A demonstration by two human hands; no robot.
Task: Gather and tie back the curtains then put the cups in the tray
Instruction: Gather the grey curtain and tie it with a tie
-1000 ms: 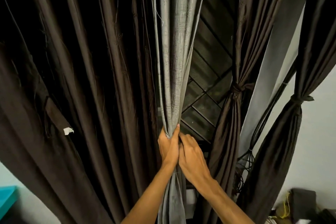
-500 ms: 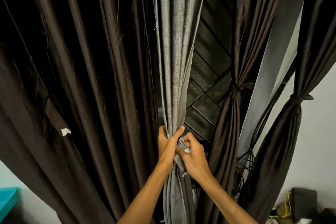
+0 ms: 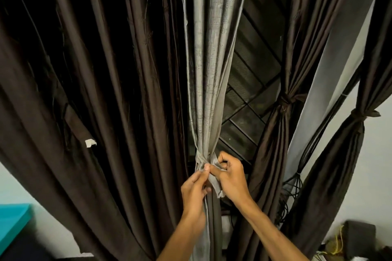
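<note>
Grey curtain pinched by left hand and right hand.

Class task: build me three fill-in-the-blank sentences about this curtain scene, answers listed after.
The left hand and right hand pinch a tie strip around the middle curtain, coloured ____.
To its right, ____ brown curtains are already tied.
A teal object lies at the lower ____ edge.
Answers: grey; two; left.
</note>
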